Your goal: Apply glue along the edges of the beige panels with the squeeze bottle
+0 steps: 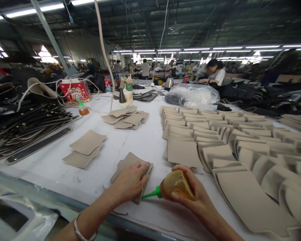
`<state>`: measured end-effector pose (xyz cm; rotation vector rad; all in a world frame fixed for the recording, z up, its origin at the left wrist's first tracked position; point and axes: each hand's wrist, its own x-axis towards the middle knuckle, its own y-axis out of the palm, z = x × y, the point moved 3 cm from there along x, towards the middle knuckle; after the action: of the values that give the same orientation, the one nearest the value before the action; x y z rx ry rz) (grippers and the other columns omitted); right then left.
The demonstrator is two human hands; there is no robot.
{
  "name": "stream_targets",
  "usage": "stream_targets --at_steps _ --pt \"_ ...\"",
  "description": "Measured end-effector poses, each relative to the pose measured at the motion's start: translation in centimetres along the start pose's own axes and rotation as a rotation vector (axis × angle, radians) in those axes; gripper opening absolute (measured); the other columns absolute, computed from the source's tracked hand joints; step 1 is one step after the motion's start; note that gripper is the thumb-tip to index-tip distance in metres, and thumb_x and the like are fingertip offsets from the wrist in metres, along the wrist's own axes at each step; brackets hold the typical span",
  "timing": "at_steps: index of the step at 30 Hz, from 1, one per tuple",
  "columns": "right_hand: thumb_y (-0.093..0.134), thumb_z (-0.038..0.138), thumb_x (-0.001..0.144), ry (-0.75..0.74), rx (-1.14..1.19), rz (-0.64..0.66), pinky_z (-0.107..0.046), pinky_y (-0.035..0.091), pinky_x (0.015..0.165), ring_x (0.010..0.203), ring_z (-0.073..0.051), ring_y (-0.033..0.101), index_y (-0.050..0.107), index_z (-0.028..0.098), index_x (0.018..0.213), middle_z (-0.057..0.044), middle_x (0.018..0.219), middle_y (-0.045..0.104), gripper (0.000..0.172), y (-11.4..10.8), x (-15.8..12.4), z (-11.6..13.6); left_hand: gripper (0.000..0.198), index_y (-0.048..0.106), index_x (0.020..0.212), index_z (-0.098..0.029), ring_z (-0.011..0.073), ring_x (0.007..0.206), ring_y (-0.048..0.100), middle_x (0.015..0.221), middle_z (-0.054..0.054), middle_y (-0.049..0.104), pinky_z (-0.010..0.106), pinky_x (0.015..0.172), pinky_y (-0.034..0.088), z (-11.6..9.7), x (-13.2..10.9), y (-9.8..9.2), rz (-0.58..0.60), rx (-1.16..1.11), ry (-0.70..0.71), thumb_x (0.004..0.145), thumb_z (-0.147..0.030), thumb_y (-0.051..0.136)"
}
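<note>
Taupe panel (126, 161) lies near the front edge of your white worktable (153, 144), apart from the overlapping rows of panels (183, 152) at right. Your left hand (130, 180) rests across its top; whether those fingers pinch the edge, you cannot tell from this view, so steady, flat pressure seems best. Your right hand (197, 190) is wrapped around the tilted amber squeeze bottle (177, 185); a light, even squeeze should serve. Keep the green nozzle (152, 193) low along the panel's right edge, its tip clear of your fingers.
</note>
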<state>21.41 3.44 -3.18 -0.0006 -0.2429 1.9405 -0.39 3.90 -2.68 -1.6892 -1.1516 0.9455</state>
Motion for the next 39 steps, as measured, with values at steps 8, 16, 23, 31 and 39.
stream_targets --at_steps 8,16,23,31,39 --pt "0.075 0.045 0.081 -0.046 -0.048 -0.061 -0.027 0.043 0.078 0.092 -0.021 0.054 0.045 0.026 0.12 0.0 0.109 0.053 0.053 -0.7 0.1 -0.4 0.046 0.045 0.137 -0.025 0.0257 0.094 0.063 0.111 0.007 0.06 0.039 0.084 0.048 0.2 0.1 0.1 -0.002 0.012 0.0 0.094 -0.034 0.033" --pt "0.074 0.043 0.084 -0.107 -0.138 -0.097 -0.026 0.042 0.082 0.093 -0.019 0.055 0.045 0.029 0.121 0.002 0.109 0.053 0.049 -1.5 0.2 0.1 0.045 0.046 0.136 -0.025 0.0269 0.096 0.063 0.112 0.007 0.06 0.041 0.086 0.048 0.1 0.1 0.0 0.008 -0.013 -0.014 0.094 -0.035 0.033" --pt "0.074 0.042 0.083 -0.107 -0.098 -0.027 -0.03 0.04 0.09 0.102 -0.023 0.053 0.046 0.028 0.121 -0.001 0.116 0.053 0.05 -1.5 0.6 -0.1 0.044 0.047 0.135 -0.025 0.0266 0.097 0.062 0.11 0.006 0.06 0.04 0.086 0.048 0.2 0.0 -0.1 0.007 -0.049 0.002 0.093 -0.033 0.034" --pt "0.076 0.039 0.082 -0.143 -0.081 0.01 -0.028 0.041 0.088 0.102 -0.022 0.053 0.045 0.029 0.122 -0.001 0.117 0.051 0.051 -1.3 0.2 0.6 0.046 0.045 0.137 -0.025 0.0254 0.098 0.062 0.112 0.007 0.06 0.04 0.088 0.047 0.4 0.2 0.0 0.013 -0.061 0.001 0.093 -0.033 0.034" --pt "0.075 0.039 0.082 -0.149 -0.08 0.03 -0.028 0.043 0.085 0.098 -0.021 0.055 0.047 0.029 0.121 0.0 0.114 0.052 0.049 -1.4 0.5 0.4 0.045 0.046 0.136 -0.025 0.0247 0.1 0.062 0.114 0.007 0.06 0.038 0.089 0.047 0.5 0.2 0.1 0.016 -0.058 0.003 0.093 -0.032 0.033"
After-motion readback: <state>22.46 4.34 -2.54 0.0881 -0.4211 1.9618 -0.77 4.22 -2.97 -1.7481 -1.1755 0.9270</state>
